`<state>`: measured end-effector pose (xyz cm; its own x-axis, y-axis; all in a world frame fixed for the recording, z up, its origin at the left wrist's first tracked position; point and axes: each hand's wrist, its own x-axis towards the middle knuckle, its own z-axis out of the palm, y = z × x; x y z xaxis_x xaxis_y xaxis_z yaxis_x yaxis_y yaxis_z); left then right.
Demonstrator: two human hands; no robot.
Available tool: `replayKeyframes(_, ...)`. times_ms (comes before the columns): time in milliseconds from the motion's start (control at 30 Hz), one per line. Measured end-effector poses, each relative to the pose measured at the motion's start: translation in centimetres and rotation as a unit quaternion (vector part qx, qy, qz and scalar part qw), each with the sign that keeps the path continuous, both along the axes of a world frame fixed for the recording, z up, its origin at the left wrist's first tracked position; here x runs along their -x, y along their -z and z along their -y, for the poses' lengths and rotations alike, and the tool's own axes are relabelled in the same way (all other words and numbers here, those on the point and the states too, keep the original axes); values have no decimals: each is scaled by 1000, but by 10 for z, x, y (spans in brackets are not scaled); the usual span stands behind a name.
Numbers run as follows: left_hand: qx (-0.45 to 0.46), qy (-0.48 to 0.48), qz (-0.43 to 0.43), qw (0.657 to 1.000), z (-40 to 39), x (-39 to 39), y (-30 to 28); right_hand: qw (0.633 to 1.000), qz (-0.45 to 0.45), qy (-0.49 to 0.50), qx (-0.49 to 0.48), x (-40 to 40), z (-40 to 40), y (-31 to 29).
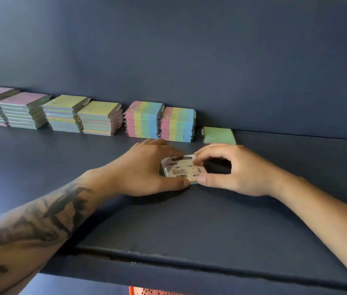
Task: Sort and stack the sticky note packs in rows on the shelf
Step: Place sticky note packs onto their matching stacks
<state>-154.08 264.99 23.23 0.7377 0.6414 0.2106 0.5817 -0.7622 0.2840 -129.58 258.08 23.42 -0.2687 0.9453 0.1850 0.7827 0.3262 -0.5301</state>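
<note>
A sticky note pack [181, 169] with its white printed label facing up lies on the dark blue shelf [189, 220]. My left hand [145, 169] grips its left side, thumb at the near corner. My right hand [228, 169] pinches its right edge between thumb and fingers. Along the back wall stands a row of stacks: two pink-topped stacks [13, 109], two yellow-topped stacks [83, 117] and two striped pink-yellow-green-blue stacks [159, 122]. A low green pack [219, 135] lies alone at the row's right end.
The shelf's back wall [189, 60] rises right behind the stacks. The shelf's front lip [189, 265] runs across the bottom. Something orange [147, 291] shows below the shelf. Bare shelf surface [306, 158] extends to the right of the green pack.
</note>
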Motion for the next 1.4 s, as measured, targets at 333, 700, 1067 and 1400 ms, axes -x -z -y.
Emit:
replayKeyframes(333,80,6,146,986,4,2,7,998,-18,9,-67,3,2,8)
replayKeyframes(700,348,-35,331,876,3,-3,-2,938,-345,22,-5,15,1,3)
replayKeyframes(1067,368,-39,431,823,-2,-4,-2,895,-426,-28,128,14,6,-3)
replayKeyframes(1400,383,-23,386,839,0,-11,0,889,-455,21,40,15,4,-3)
